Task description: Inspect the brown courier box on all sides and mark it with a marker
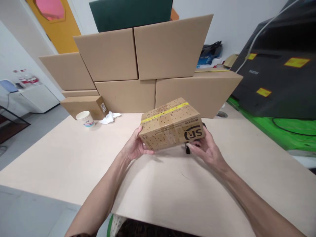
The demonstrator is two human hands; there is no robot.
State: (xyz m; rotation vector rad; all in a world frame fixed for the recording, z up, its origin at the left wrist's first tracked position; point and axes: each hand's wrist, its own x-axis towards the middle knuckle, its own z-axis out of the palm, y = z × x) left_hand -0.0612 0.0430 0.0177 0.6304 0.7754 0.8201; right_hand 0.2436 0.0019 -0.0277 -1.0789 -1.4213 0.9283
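Observation:
A small brown cardboard box (170, 130) with dark printed specks, an SF logo and a yellow tape strip across its top is tilted above the table. My left hand (135, 144) grips its left end, thumb at the side and fingers underneath. At the lower right corner, my right hand (208, 149) is closed around a black object (188, 148), which shows below the box and beside the fingers. Its kind is mostly hidden by the box and hand. Some right fingers are out of sight behind the box, against its right end.
Large cardboard boxes (123, 95) are stacked along the table's back, with a dark green box (133, 13) on top. A paper cup (85, 119), crumpled tissue (110, 118) and smaller carton (84, 106) stand back left. A black machine (276, 72) is at the right.

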